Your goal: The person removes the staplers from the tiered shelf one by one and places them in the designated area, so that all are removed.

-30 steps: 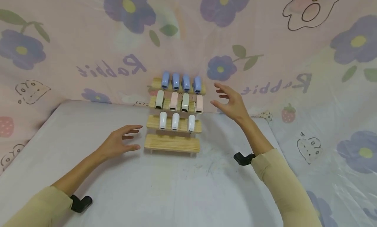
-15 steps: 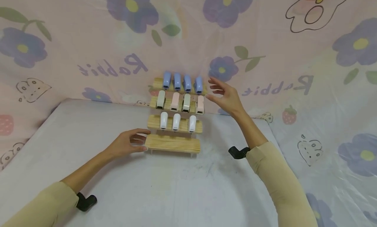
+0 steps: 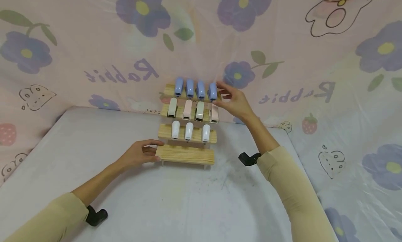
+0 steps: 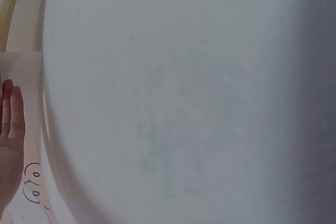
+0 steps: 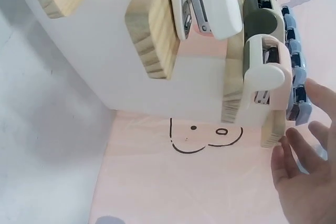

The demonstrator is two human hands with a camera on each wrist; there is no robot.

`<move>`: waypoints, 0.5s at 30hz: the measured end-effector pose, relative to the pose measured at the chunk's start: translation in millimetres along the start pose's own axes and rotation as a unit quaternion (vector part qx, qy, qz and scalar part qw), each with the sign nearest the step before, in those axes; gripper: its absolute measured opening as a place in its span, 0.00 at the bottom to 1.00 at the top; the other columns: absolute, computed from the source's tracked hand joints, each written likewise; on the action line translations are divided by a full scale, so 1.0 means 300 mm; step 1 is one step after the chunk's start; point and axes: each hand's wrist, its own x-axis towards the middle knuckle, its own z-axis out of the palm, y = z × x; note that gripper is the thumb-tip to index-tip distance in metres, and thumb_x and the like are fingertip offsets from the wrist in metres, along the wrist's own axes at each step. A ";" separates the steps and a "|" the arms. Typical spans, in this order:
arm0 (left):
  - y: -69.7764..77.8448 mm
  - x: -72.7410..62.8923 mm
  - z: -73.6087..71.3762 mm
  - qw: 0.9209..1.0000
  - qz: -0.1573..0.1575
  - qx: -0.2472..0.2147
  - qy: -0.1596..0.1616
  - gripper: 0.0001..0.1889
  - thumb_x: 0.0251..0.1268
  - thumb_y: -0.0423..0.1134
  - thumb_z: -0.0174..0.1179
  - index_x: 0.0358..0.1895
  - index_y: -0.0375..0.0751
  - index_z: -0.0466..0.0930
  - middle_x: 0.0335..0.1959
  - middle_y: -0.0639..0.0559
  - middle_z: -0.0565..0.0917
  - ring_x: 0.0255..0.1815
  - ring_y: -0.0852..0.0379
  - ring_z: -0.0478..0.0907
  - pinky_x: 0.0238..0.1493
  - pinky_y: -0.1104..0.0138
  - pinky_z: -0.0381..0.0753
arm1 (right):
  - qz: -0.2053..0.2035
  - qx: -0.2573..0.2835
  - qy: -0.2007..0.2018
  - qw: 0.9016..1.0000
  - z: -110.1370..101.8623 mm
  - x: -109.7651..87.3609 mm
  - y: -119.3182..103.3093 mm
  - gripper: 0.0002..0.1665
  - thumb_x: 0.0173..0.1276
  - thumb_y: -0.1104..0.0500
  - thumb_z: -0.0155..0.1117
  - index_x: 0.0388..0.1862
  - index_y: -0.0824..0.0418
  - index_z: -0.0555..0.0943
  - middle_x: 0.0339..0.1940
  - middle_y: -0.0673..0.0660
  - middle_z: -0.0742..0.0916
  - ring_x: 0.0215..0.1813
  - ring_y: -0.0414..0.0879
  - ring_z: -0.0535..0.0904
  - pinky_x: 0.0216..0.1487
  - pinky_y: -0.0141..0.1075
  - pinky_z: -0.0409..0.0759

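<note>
A stepped wooden rack bears small staplers on its tiers. Several blue staplers line the top tier; pale green and pink staplers alternate below them. Three white staplers stand on the tier under those. My right hand is at the right end of the top tier, fingers spread beside the rightmost blue stapler; whether it touches is unclear. At the left end of the lowest tier is my left hand, thumb at the board's edge and fingers extended. The left wrist view shows this hand only partly.
A white-covered table carries the rack near its back edge. Behind and at the sides hangs a pink sheet printed with flowers and rabbits. Black angled pieces stick out at both sleeve cuffs.
Both hands have moved inward to the rack: the left rightward to the lowest tier's end, the right leftward to the top tier's end. The staplers keep their places on the rack.
</note>
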 end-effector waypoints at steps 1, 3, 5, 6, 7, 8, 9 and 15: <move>0.002 0.001 0.002 1.000 -0.004 -0.008 -0.001 0.30 0.57 0.37 0.73 0.64 0.39 0.75 0.64 0.38 0.76 0.56 0.45 0.81 0.49 0.65 0.80 | 0.000 0.003 0.000 1.000 0.001 0.004 0.001 0.42 0.60 0.63 0.74 0.73 0.62 0.69 0.66 0.61 0.79 0.62 0.55 0.77 0.62 0.48 0.73; 0.007 0.001 0.007 1.000 -0.013 -0.020 0.000 0.30 0.57 0.37 0.74 0.64 0.40 0.75 0.64 0.39 0.77 0.55 0.46 0.82 0.48 0.65 0.80 | 0.003 0.009 -0.003 1.000 0.004 0.010 0.003 0.42 0.61 0.63 0.74 0.73 0.61 0.69 0.65 0.62 0.80 0.61 0.55 0.78 0.61 0.49 0.73; 0.010 0.001 0.011 0.999 -0.020 -0.027 0.002 0.30 0.56 0.37 0.74 0.64 0.40 0.75 0.64 0.39 0.76 0.54 0.47 0.82 0.47 0.64 0.80 | 0.008 0.016 -0.004 1.000 0.008 0.017 0.007 0.42 0.61 0.62 0.75 0.73 0.60 0.69 0.63 0.62 0.81 0.60 0.55 0.78 0.60 0.49 0.73; 0.010 0.000 0.013 0.999 -0.024 -0.031 0.002 0.30 0.56 0.37 0.74 0.64 0.40 0.75 0.65 0.39 0.76 0.54 0.48 0.82 0.47 0.64 0.80 | 0.009 0.018 -0.007 1.000 0.011 0.019 0.008 0.41 0.61 0.62 0.75 0.73 0.60 0.70 0.63 0.62 0.81 0.59 0.55 0.78 0.59 0.49 0.73; 0.009 0.000 0.015 0.999 -0.027 -0.032 0.002 0.30 0.56 0.37 0.74 0.63 0.40 0.75 0.65 0.38 0.76 0.54 0.48 0.82 0.47 0.64 0.80 | 0.010 0.018 -0.009 1.000 0.015 0.023 0.011 0.41 0.61 0.62 0.75 0.73 0.60 0.70 0.62 0.62 0.81 0.59 0.55 0.78 0.58 0.49 0.73; 0.008 -0.001 0.017 0.999 -0.029 -0.032 0.002 0.30 0.56 0.37 0.74 0.63 0.39 0.75 0.64 0.38 0.76 0.53 0.48 0.82 0.46 0.64 0.80 | 0.012 0.017 -0.011 1.000 0.019 0.025 0.013 0.41 0.61 0.62 0.75 0.73 0.60 0.70 0.62 0.62 0.82 0.58 0.54 0.78 0.58 0.49 0.73; 0.006 -0.002 0.017 0.999 -0.029 -0.030 0.002 0.31 0.56 0.37 0.74 0.63 0.38 0.75 0.64 0.37 0.76 0.53 0.47 0.82 0.46 0.64 0.80 | 0.012 0.012 -0.012 1.000 0.022 0.027 0.015 0.41 0.61 0.61 0.75 0.73 0.59 0.70 0.61 0.61 0.82 0.57 0.54 0.78 0.57 0.48 0.73; 0.000 0.001 0.020 0.999 -0.030 -0.034 0.002 0.31 0.55 0.36 0.74 0.64 0.38 0.74 0.58 0.37 0.81 0.50 0.48 0.83 0.46 0.65 0.80 | 0.008 0.009 0.003 1.000 0.032 0.045 0.021 0.39 0.59 0.61 0.77 0.69 0.60 0.73 0.59 0.59 0.83 0.54 0.51 0.79 0.51 0.41 0.71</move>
